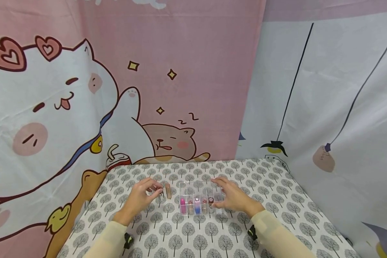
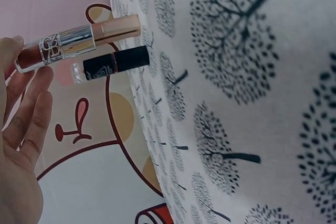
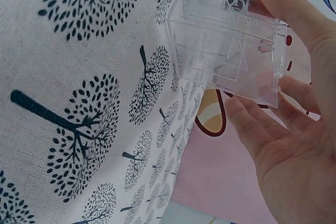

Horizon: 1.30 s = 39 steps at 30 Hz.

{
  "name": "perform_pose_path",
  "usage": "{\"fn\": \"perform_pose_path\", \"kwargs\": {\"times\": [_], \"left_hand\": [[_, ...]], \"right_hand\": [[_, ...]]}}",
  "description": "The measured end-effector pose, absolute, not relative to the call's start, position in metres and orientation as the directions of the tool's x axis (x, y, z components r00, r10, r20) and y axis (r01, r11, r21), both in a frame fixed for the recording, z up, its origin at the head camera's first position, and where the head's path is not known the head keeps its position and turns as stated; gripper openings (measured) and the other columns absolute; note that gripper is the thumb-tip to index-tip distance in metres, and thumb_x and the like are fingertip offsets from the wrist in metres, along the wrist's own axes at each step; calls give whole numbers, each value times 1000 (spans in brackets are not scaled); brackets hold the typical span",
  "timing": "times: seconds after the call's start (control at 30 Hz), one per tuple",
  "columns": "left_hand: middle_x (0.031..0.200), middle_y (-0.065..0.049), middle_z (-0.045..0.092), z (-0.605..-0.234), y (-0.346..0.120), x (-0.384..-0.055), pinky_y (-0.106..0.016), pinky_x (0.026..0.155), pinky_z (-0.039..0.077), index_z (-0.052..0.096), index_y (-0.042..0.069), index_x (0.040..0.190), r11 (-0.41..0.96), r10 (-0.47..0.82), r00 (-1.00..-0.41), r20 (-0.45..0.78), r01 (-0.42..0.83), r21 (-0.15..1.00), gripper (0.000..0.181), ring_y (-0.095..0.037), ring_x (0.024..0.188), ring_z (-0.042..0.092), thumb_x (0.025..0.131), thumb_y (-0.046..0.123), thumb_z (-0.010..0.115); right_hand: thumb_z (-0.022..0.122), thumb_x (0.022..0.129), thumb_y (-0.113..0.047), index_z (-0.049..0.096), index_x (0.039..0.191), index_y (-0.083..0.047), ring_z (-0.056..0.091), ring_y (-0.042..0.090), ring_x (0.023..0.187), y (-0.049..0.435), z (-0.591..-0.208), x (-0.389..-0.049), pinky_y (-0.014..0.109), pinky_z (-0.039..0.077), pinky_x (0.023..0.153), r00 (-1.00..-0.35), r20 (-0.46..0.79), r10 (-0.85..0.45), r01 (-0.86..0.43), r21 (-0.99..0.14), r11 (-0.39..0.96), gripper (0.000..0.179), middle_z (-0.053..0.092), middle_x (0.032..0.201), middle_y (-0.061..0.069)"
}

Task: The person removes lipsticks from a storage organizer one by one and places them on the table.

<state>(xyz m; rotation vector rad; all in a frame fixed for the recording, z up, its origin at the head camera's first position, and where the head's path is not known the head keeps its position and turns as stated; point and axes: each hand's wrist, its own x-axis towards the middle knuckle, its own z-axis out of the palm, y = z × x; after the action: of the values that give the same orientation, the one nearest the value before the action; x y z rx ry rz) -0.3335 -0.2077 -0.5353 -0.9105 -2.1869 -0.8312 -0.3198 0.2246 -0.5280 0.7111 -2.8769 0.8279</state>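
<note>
My left hand [image 1: 143, 195] pinches the top of a lip gloss tube [image 2: 79, 43] with a dark red end, silver lettered middle and pale pink base. Close by it in the left wrist view is a smaller black tube [image 2: 116, 62] with a clear end. The head view shows a slim brownish tube [image 1: 168, 191] just right of the left fingertips; which of the two it is I cannot tell. My right hand [image 1: 233, 195] grips the right side of a clear plastic organizer [image 1: 193, 184], thumb on the near side, fingers on the far side.
Along the organizer's front row stand several lip products, among them a bright pink tube [image 1: 183, 206] and a blue-and-white one [image 1: 197, 206]. A tree-print cloth [image 1: 187, 236] covers the table. Behind it hangs a printed cartoon curtain [image 1: 206, 79].
</note>
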Motion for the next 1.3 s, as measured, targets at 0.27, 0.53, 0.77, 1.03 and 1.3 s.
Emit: {"fn": "perform_pose_path", "kwargs": {"times": [0.27,0.53,0.77,1.03,1.3], "left_hand": [[101,-6,83,-544,-215,-334,-40,72,74,84,8,104,576,357,-598,718,746,334,17,-16,83,80,94,3,97],[102,-5,83,-550,-221,-336,-35,74,74,85,7,106,600,344,-647,680,709,371,17,-17,85,80,94,2,96],[103,-5,84,-552,-223,-336,-40,76,75,85,10,106,637,320,-690,649,664,392,18,-13,86,79,94,4,97],[102,-2,84,-553,-225,-339,-42,78,75,85,10,107,667,300,-721,625,626,403,17,-14,84,79,95,6,96],[102,-3,84,-557,-225,-344,-43,79,75,84,10,107,679,280,-718,637,618,398,17,-16,85,80,96,4,95]], "right_hand": [[103,88,-47,49,176,-16,61,48,153,223,-528,-320,77,54,127,-886,183,-427,-460,-471,753,108,50,180,18],[103,88,-45,49,176,-16,59,49,157,222,-529,-321,76,53,128,-885,182,-428,-461,-467,755,108,50,180,18],[104,88,-43,49,176,-14,61,48,155,222,-528,-321,75,54,127,-881,189,-433,-468,-473,746,107,51,178,20],[103,88,-43,49,176,-14,61,48,155,223,-528,-321,74,55,128,-880,192,-434,-471,-468,748,107,52,178,19],[103,88,-44,49,176,-14,60,49,157,223,-528,-321,74,53,129,-880,193,-434,-472,-462,751,108,51,179,20]]}}
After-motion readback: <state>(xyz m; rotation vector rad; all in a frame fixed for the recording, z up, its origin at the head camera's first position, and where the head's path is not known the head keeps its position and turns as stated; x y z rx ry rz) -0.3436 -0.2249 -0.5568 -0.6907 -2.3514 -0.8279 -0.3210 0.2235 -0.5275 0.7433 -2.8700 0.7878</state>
